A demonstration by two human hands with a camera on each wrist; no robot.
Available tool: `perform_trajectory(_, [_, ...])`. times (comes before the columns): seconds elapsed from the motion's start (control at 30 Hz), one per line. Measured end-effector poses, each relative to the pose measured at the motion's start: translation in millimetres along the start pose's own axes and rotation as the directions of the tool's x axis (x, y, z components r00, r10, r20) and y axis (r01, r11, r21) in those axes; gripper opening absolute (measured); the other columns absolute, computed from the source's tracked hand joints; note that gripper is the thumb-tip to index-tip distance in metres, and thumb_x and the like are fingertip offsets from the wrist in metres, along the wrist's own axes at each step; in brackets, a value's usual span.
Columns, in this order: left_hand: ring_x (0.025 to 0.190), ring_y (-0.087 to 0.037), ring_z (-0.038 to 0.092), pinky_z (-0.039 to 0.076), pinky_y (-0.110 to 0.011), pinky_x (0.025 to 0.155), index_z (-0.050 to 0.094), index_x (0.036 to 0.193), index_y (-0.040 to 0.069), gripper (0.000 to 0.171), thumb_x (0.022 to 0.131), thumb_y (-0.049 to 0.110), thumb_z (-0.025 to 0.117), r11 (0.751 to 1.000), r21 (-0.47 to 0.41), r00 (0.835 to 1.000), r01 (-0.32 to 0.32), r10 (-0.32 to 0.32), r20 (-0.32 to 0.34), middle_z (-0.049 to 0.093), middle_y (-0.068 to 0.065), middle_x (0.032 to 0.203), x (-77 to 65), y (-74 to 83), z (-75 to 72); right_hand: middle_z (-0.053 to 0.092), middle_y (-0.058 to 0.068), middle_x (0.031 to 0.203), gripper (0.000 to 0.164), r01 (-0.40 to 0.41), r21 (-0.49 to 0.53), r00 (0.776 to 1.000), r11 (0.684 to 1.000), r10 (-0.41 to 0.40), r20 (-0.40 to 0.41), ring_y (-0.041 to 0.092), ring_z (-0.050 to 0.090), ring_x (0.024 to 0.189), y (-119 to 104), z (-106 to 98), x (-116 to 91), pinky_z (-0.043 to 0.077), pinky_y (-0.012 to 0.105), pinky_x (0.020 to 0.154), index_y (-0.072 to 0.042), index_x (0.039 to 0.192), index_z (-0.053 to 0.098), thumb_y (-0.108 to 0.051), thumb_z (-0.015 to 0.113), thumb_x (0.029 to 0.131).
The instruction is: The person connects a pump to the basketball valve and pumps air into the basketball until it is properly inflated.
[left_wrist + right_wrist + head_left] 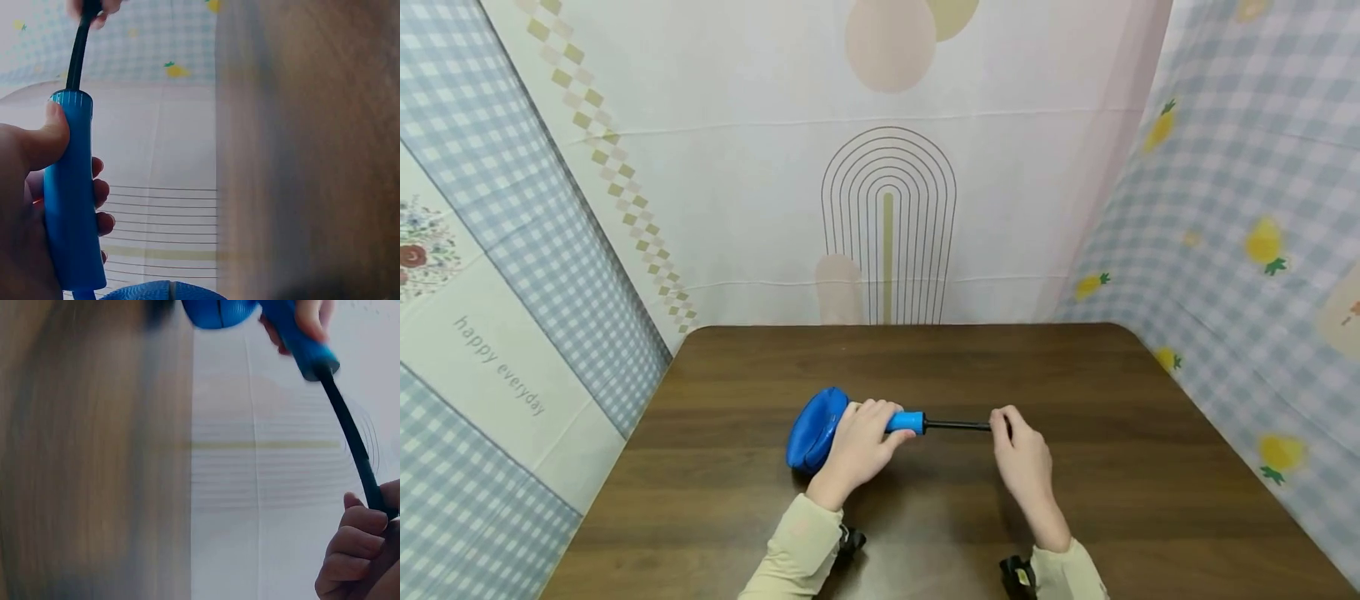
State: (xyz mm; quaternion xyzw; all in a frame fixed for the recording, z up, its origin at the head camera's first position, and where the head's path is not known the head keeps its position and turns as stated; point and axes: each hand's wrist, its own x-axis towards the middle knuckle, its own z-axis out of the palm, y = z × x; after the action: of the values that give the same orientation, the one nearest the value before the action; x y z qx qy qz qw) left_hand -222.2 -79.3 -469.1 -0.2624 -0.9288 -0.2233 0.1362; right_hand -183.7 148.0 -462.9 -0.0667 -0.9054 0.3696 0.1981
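A blue hand pump [907, 422] is held roughly level over the table, its black rod [957, 425] drawn far out to the right. My left hand [862, 440] grips the pump's barrel [74, 206], thumb near the ribbed end cap, fingers wrapped behind. At the barrel's other end sits a blue ball [816, 429], sunken on one side and looking partly deflated; my left hand overlaps it in the head view. My right hand [1024, 458] holds the rod's far end with curled fingers [356, 540], hiding most of the handle there.
Beneath both hands lies a dark wooden table [760, 533] with rounded far corners. A white patterned cloth [745, 200] hangs behind it, and checked cloths [1217, 275] hang on both sides. Each wrist carries a small black device [1018, 577].
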Motion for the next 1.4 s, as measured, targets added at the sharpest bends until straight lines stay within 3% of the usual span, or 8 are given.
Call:
perform_trajectory(0.23, [0.093,-0.015,0.057,0.041,-0.034,0.086,0.063,0.114,0.016,0.039,0.097,0.049,0.048,0.996,0.085,0.999,-0.032,0.033,-0.011,0.067,0.002,0.103,-1.9,12.5,15.1,0.059,0.010,0.062,0.025,-0.014,0.007,0.999,1.000,0.014,-0.049,0.022,0.053,0.054,-6.4,20.6,-9.1,0.038,0.036,0.049,-0.006,0.099,0.060,-0.025,0.044,0.102])
perform_trajectory(0.43, [0.088,-0.014,0.055,0.040,-0.032,0.083,0.063,0.111,0.017,0.037,0.097,0.049,0.048,0.995,0.080,0.998,-0.060,0.061,-0.014,0.066,0.004,0.099,-7.3,17.5,23.7,0.056,0.004,0.063,0.025,0.042,0.055,0.995,0.998,-0.046,0.092,0.011,0.045,0.051,-18.3,44.8,-21.0,0.034,0.027,0.047,-0.007,0.099,0.058,-0.028,0.046,0.103])
perform_trajectory(0.57, [0.088,-0.012,0.055,0.040,-0.034,0.085,0.063,0.110,0.019,0.036,0.095,0.050,0.052,0.999,0.026,0.999,-0.023,0.024,-0.024,0.066,0.005,0.097,-6.5,12.2,16.0,0.054,0.003,0.064,0.025,0.074,0.057,0.985,0.996,-0.082,0.149,0.011,0.044,0.052,-14.4,39.0,-15.2,0.034,0.027,0.049,-0.010,0.102,0.060,-0.031,0.046,0.103])
perform_trajectory(0.8, [0.093,-0.014,0.058,0.041,-0.038,0.092,0.064,0.116,0.016,0.039,0.093,0.047,0.058,0.997,-0.019,0.995,0.080,-0.081,-0.053,0.069,0.004,0.103,-1.6,2.1,3.8,0.066,0.014,0.079,0.024,0.059,0.065,0.998,0.996,-0.060,0.017,0.025,0.055,0.065,-1.5,9.8,2.8,0.042,0.038,0.060,-0.008,0.105,0.061,-0.027,0.046,0.103])
perform_trajectory(1.0, [0.094,-0.016,0.057,0.040,-0.038,0.089,0.063,0.115,0.014,0.040,0.095,0.047,0.054,0.996,0.076,0.997,0.036,-0.031,-0.070,0.068,0.002,0.103,-1.2,10.3,14.4,0.063,0.016,0.071,0.022,0.003,0.057,0.999,0.998,0.000,-0.043,0.030,0.057,0.062,-4.5,22.9,-3.4,0.042,0.041,0.056,-0.004,0.103,0.055,-0.024,0.045,0.102])
perform_trajectory(1.2, [0.092,-0.015,0.055,0.040,-0.035,0.087,0.062,0.114,0.015,0.037,0.096,0.046,0.052,0.996,0.087,0.994,0.002,0.008,-0.112,0.066,0.002,0.101,-4.8,21.4,26.1,0.055,0.008,0.069,0.018,0.041,0.098,0.997,0.994,-0.047,0.062,0.014,0.045,0.054,-25.5,47.7,-16.3,0.035,0.028,0.051,-0.005,0.106,0.049,-0.022,0.047,0.102])
perform_trajectory(1.33, [0.089,-0.013,0.055,0.041,-0.035,0.088,0.062,0.117,0.019,0.037,0.095,0.047,0.053,0.997,0.076,0.992,-0.030,0.039,-0.124,0.066,0.004,0.099,-4.3,16.9,21.6,0.051,0.003,0.070,0.020,0.058,0.119,0.985,0.991,-0.076,0.153,0.010,0.042,0.055,-23.3,43.0,-13.2,0.034,0.026,0.051,-0.009,0.108,0.054,-0.027,0.046,0.103])
perform_trajectory(1.4, [0.089,-0.013,0.055,0.041,-0.036,0.088,0.062,0.118,0.021,0.037,0.096,0.048,0.051,0.997,0.070,0.991,-0.043,0.052,-0.127,0.066,0.005,0.099,-1.8,13.7,17.8,0.055,0.003,0.072,0.021,0.061,0.115,0.985,0.991,-0.079,0.154,0.011,0.045,0.058,-19.2,35.5,-7.9,0.035,0.026,0.053,-0.012,0.108,0.056,-0.030,0.047,0.103])
